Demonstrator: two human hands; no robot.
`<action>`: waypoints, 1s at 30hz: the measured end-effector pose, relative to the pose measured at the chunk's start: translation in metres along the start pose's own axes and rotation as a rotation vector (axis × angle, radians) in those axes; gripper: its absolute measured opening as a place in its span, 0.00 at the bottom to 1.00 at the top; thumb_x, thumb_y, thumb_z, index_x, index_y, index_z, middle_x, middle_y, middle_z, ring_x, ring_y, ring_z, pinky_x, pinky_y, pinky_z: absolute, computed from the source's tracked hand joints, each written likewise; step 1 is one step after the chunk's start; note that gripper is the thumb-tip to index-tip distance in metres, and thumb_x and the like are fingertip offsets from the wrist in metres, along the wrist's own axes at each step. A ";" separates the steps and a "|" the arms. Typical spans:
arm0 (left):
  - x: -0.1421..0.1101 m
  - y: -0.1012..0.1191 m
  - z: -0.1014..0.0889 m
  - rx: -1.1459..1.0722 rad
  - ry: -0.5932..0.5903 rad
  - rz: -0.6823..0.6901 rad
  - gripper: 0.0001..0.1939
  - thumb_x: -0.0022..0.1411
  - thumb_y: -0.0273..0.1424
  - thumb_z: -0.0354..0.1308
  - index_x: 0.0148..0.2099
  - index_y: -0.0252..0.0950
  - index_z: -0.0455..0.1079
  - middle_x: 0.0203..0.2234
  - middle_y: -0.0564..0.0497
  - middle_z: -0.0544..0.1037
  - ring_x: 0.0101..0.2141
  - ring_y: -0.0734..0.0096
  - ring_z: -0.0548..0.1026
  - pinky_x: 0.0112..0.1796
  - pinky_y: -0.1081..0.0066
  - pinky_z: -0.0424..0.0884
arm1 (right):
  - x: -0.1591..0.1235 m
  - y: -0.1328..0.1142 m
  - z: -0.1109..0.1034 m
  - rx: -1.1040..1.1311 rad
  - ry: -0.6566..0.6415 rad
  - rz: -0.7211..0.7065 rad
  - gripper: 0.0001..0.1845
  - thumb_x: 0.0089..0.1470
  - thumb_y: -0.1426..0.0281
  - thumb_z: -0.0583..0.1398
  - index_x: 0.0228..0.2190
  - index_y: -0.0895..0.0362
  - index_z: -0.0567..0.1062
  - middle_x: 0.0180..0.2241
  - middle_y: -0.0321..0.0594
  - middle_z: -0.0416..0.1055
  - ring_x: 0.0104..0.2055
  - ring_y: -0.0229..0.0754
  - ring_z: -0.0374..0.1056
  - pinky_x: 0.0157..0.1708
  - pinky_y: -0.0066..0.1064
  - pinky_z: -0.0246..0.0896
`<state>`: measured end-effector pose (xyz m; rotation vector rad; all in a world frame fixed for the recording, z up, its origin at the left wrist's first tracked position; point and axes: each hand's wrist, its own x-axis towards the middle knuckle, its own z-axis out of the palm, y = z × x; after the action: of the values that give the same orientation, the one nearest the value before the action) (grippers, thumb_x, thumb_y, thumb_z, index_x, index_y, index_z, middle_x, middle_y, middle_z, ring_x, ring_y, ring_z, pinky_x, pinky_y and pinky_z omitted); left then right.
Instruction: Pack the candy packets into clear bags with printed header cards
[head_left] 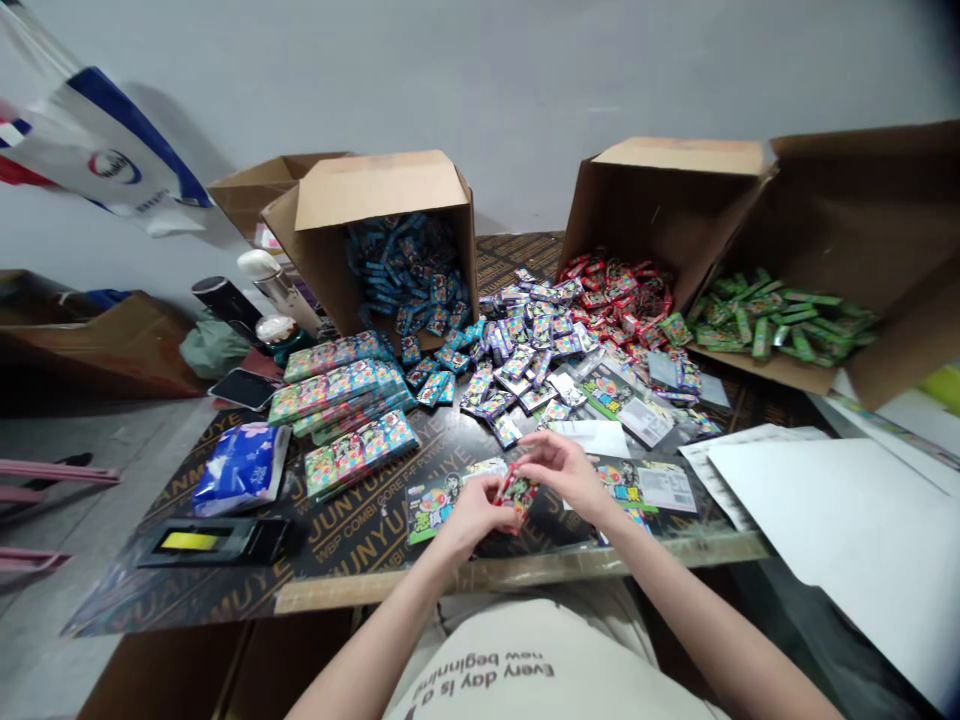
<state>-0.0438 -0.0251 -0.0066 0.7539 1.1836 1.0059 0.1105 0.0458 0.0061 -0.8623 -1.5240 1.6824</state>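
L hand [472, 515] & R hand [564, 472] both pinching small red/green foil pkt [517, 492]. Table [360, 560] has loose pkts, cardboard boxes [382, 190] behind.

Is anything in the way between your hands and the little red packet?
No, nothing visible stands in the way: your left hand and right hand are already on the small red-and-green packet.

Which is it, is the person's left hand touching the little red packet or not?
Touching. The head view shows the left hand closed on the red packet, with no gap between them.
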 end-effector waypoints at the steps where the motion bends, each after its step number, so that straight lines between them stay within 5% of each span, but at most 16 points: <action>1: 0.000 -0.001 0.001 -0.032 -0.038 -0.020 0.12 0.36 0.21 0.64 0.28 0.30 0.70 0.18 0.57 0.72 0.18 0.79 0.67 0.22 0.77 0.64 | 0.000 -0.003 0.000 -0.075 -0.061 -0.028 0.19 0.46 0.64 0.63 0.41 0.54 0.69 0.32 0.39 0.73 0.36 0.43 0.70 0.40 0.38 0.64; 5: -0.001 0.000 0.003 -0.236 -0.010 -0.030 0.15 0.39 0.23 0.64 0.35 0.30 0.71 0.24 0.52 0.75 0.22 0.77 0.71 0.28 0.74 0.69 | -0.008 -0.006 0.002 -0.510 -0.120 -0.301 0.40 0.38 0.61 0.66 0.53 0.52 0.60 0.54 0.46 0.60 0.56 0.51 0.55 0.55 0.46 0.48; 7: -0.002 0.002 0.000 -0.269 -0.018 -0.034 0.16 0.39 0.24 0.65 0.35 0.29 0.70 0.25 0.51 0.75 0.23 0.76 0.71 0.30 0.72 0.70 | -0.013 -0.005 0.003 -0.681 -0.186 -0.411 0.47 0.35 0.63 0.67 0.56 0.53 0.56 0.57 0.46 0.55 0.59 0.52 0.49 0.57 0.46 0.43; 9: -0.002 0.003 -0.004 -0.220 -0.065 -0.036 0.18 0.41 0.27 0.66 0.38 0.30 0.70 0.27 0.49 0.75 0.25 0.73 0.73 0.32 0.69 0.71 | -0.016 -0.002 0.004 -0.771 -0.210 -0.457 0.43 0.36 0.66 0.65 0.55 0.53 0.58 0.53 0.45 0.59 0.56 0.52 0.53 0.55 0.45 0.45; 13: 0.002 0.002 -0.023 0.226 0.065 0.123 0.26 0.50 0.39 0.60 0.50 0.33 0.67 0.36 0.42 0.75 0.36 0.60 0.74 0.41 0.59 0.68 | -0.015 0.003 -0.002 -0.868 0.017 -0.425 0.35 0.35 0.70 0.61 0.49 0.54 0.62 0.47 0.44 0.63 0.52 0.52 0.57 0.51 0.43 0.47; 15: 0.006 -0.001 -0.037 0.601 0.171 0.312 0.34 0.43 0.41 0.64 0.53 0.36 0.65 0.45 0.40 0.72 0.48 0.52 0.68 0.50 0.53 0.59 | -0.011 0.009 -0.010 -0.916 0.107 -0.396 0.33 0.36 0.70 0.61 0.48 0.54 0.62 0.47 0.44 0.64 0.51 0.52 0.57 0.50 0.42 0.46; 19: 0.011 -0.013 -0.056 1.161 0.063 0.457 0.50 0.32 0.34 0.68 0.60 0.42 0.54 0.50 0.43 0.67 0.52 0.49 0.61 0.55 0.48 0.44 | -0.006 0.023 -0.023 -1.012 0.104 -0.362 0.32 0.38 0.70 0.61 0.48 0.53 0.62 0.47 0.44 0.65 0.51 0.53 0.58 0.51 0.45 0.42; 25: 0.005 -0.011 -0.061 1.177 0.036 0.507 0.52 0.42 0.34 0.63 0.65 0.38 0.38 0.53 0.42 0.64 0.53 0.54 0.61 0.57 0.51 0.44 | -0.014 0.028 -0.029 -0.927 -0.022 -0.290 0.38 0.37 0.66 0.64 0.51 0.53 0.58 0.50 0.45 0.63 0.54 0.52 0.56 0.54 0.45 0.38; 30: 0.000 -0.002 -0.060 1.127 -0.038 0.532 0.51 0.42 0.31 0.63 0.65 0.39 0.39 0.56 0.43 0.60 0.56 0.54 0.58 0.57 0.53 0.45 | -0.014 0.026 -0.030 -0.817 -0.174 -0.277 0.53 0.32 0.55 0.68 0.56 0.51 0.50 0.57 0.47 0.56 0.59 0.55 0.49 0.56 0.47 0.35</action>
<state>-0.1012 -0.0276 -0.0230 2.0399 1.5299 0.6544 0.1414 0.0478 -0.0224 -0.8448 -2.3844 0.9283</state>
